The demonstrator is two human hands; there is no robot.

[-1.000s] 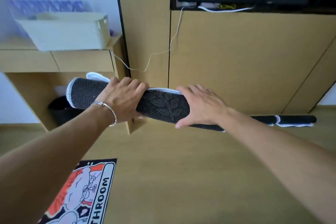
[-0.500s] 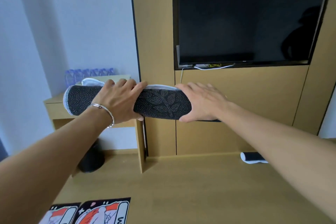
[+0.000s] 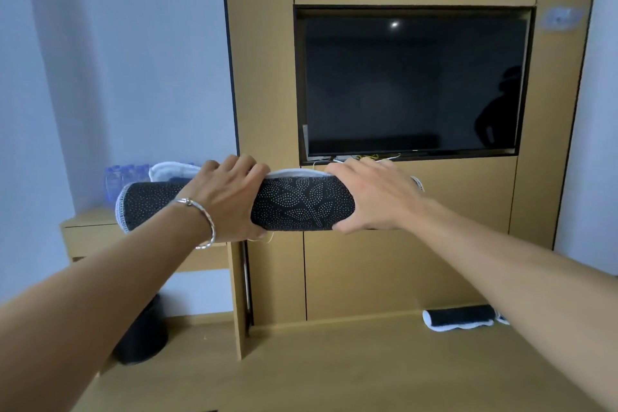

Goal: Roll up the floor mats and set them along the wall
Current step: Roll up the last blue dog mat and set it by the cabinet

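Head view is showing both arms reaching forward, holding a rolled mat (image 3: 301, 204) level in the air in front of a wood panel wall (image 3: 411, 264), with the roll lying crosswise just under the dark television (image 3: 411, 84) set into that wall. The left hand (image 3: 224, 201), wearing a silver bracelet (image 3: 204, 222) at the wrist, is gripping the roll near its left part, its fingers (image 3: 244, 164) curling over the top while the thumb is tucking underneath. The right hand (image 3: 374, 197) is gripping the roll further right, its fingers (image 3: 351, 168) wrapping over the top and the thumb pressing from below, so both hands are clamping on the mat. The mat's black dotted underside is facing outward, and its white stitched edge is showing at the left end. A second rolled mat (image 3: 459, 318) is lying on the floor (image 3: 334, 371) at its far edge, touching the foot of the wall. At the left a bench (image 3: 90, 234) is standing against the pale wall, carrying water bottles (image 3: 123, 177) along its back edge, and a black bin (image 3: 143, 334) is sitting on the floor beneath it.
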